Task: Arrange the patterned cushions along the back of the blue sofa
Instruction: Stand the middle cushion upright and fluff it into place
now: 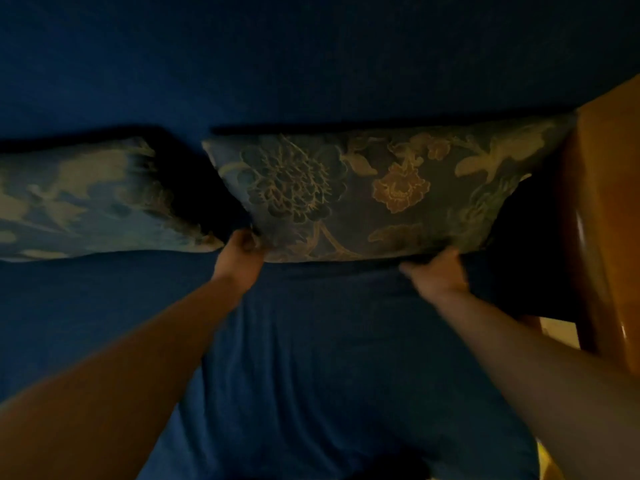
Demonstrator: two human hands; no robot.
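A floral patterned cushion (367,192) leans against the back of the blue sofa (311,64) at the right end. My left hand (242,251) grips its lower left corner. My right hand (436,268) holds its lower edge near the right corner, fingers tucked under it. A second patterned cushion (86,199) rests against the sofa back at the left, with a dark gap between the two. The blue seat (329,358) stretches below both.
A wooden armrest (606,209) borders the sofa on the right, touching the held cushion's right end. The scene is dim. A strip of pale floor (561,334) shows beside the wood.
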